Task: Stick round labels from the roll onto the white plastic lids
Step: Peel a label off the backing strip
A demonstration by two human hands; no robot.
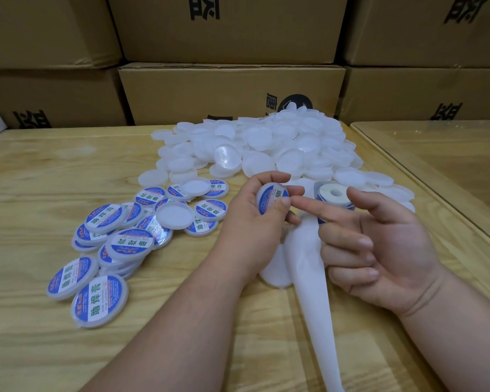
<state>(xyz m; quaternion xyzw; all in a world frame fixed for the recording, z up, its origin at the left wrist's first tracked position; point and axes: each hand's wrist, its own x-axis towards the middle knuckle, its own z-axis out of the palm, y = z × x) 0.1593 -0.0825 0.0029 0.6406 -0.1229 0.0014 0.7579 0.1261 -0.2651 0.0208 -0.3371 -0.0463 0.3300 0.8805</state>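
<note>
The left hand (255, 222) holds a white lid (272, 201) with a blue sticker on it. The right hand (379, 250) points one finger (309, 206) at the lid and touches it. The sticker roll (333, 196) stands just behind that finger, and its white strip (311, 278) runs down the table (40, 171). Plain lids (266, 142) sit in a big heap near the brown boxes (229, 91). Lids with stickers (116, 239) lie on the left.

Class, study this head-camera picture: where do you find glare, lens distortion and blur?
Head view: glare falls on the glass-topped table at right and on one upturned lid in the white pile; wide-angle distortion bows the cardboard boxes and table edges; the labelled lids at left stay readable, with little blur.
</note>
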